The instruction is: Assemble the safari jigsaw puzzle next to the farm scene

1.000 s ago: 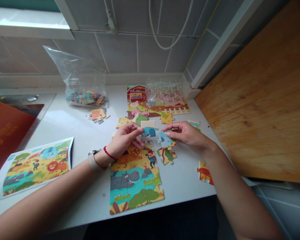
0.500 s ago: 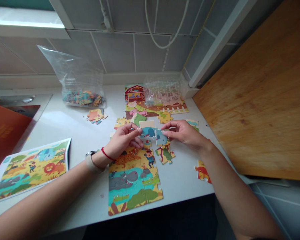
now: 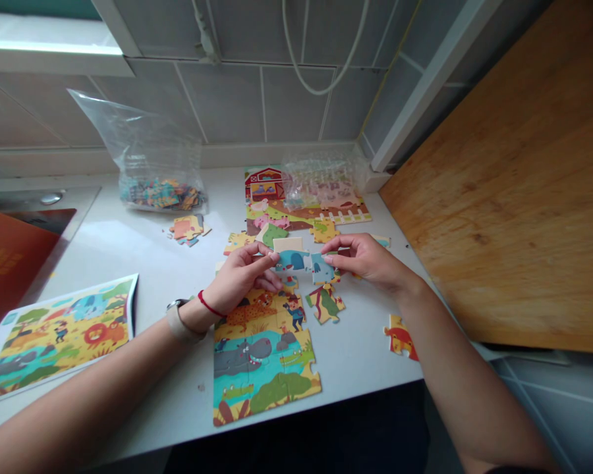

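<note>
Inspection finds the left hand (image 3: 242, 276) pinching 1 blue jigsaw piece (image 3: 291, 261) and the right hand (image 3: 368, 260) pinching a second blue jigsaw piece (image 3: 319, 268), both hands nearly closed, just above the assembled puzzle section (image 3: 261, 368). The step in hand appears to be matching these 2 pieces; that calls for aligning their edges. Whether the pieces touch cannot be told: their joining edges are hard to make out.

Face to face, thumbs pressed to forefingers: my left hand (image 3: 242, 276) and right hand (image 3: 366, 260) pinch at centre frame, fingertips just apart. My left forearm (image 3: 103, 375) reaches in from lower left, my right forearm (image 3: 459, 388) from lower right, palms turned down.
</note>
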{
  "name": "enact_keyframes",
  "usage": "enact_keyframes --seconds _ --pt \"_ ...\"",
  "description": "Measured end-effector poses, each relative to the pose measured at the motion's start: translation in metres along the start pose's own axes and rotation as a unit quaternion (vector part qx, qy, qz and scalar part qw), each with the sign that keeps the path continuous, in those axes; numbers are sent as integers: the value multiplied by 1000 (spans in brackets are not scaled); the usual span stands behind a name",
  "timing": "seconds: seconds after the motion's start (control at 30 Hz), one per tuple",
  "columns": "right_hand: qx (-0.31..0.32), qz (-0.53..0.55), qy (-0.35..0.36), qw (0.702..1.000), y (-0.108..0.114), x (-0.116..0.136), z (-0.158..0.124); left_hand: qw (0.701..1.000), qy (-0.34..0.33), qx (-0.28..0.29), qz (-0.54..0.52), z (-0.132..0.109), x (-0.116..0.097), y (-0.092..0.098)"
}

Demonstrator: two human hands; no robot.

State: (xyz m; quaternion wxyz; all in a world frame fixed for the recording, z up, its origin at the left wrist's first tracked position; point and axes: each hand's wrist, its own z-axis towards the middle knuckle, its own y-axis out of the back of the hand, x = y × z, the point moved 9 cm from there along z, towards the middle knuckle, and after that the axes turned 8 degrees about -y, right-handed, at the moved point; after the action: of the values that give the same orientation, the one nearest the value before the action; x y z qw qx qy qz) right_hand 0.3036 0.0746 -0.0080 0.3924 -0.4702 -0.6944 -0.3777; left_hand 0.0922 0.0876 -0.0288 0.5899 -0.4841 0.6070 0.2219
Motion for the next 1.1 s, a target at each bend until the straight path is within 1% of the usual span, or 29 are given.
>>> enact_keyframes --seconds 0.23,0.3,0.4,0.43,0.5,0.6,0.7,0.8,0.9,1.0,1.03,1.1 --pt "11 -6 -7 1000 -1 0 -1 1000 0 2 25 1 2 2" --pt "5 -37 -4 999 3 -1 0 998 -10 11 62 0 1 0" --pt "-15 -144 8 989 9 -2 0 983 -56 37 169 -6 -4 -9" --pt "-20 -186 12 982 10 -2 0 972 -83 42 217 -9 -7 -13" --pt "-34 -258 25 965 13 0 0 937 -147 44 314 -15 -16 -21" --pt "-71 -304 58 948 19 7 -2 883 -220 44 411 -23 -26 -31" --pt "-103 -310 65 943 25 10 -3 851 -247 47 461 -26 -31 -34" --pt "-111 -294 58 947 22 9 -2 814 -243 64 523 -26 -31 -34" --pt "-95 -290 92 948 6 15 -4 777 -228 71 582 -26 -28 -31" --pt "-51 -305 137 941 -19 25 -9 752 -212 71 621 -26 -26 -26" --pt "-36 -308 155 938 -28 28 -12 744 -208 67 631 -24 -27 -23" --pt "-8 -320 197 927 -45 34 -17 729 -210 43 650 -20 -31 -13"
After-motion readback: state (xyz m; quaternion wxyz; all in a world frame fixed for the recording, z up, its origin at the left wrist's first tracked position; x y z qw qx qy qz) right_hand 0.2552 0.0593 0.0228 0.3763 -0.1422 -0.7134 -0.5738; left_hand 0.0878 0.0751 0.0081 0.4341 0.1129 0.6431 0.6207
